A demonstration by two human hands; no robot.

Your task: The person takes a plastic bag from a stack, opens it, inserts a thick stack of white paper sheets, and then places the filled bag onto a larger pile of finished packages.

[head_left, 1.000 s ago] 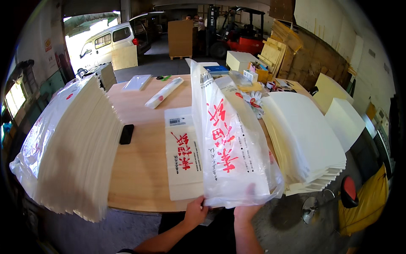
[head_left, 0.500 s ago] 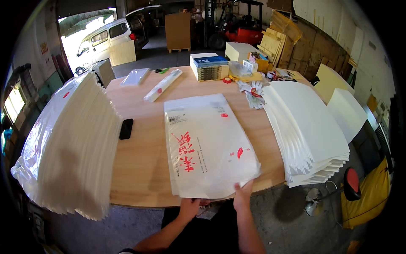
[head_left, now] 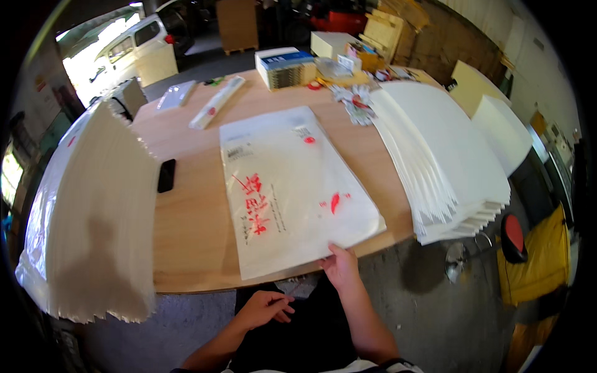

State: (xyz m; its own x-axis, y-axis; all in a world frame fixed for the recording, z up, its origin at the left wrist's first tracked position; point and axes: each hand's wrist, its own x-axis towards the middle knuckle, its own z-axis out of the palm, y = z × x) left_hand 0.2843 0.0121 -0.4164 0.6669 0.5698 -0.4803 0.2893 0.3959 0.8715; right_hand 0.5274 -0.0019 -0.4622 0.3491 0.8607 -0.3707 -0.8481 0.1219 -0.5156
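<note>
A flat pack of white paper [head_left: 292,193] in a clear plastic sleeve with red printing lies on the wooden table, its near edge close to the table's front. At its near right edge my right hand [head_left: 342,266] grips it, thumb on top and fingers beneath. My left hand [head_left: 266,309] is away from the pack, below the table's front edge and over my lap. Its fingers are loosely bent and a little apart, and I see nothing plainly held in it.
A tall plastic-wrapped stack [head_left: 93,217] stands at the left beside a black phone [head_left: 166,176]. Fanned white sheets [head_left: 441,155] fill the right side. Farther back are gloves [head_left: 354,104], a wrapped roll [head_left: 216,103], a blue-topped stack [head_left: 286,67] and a red tape roll [head_left: 314,85].
My left hand has come off the pack's near edge and dropped toward my lap. My right hand still grips the edge. The view has tilted down and shifted.
</note>
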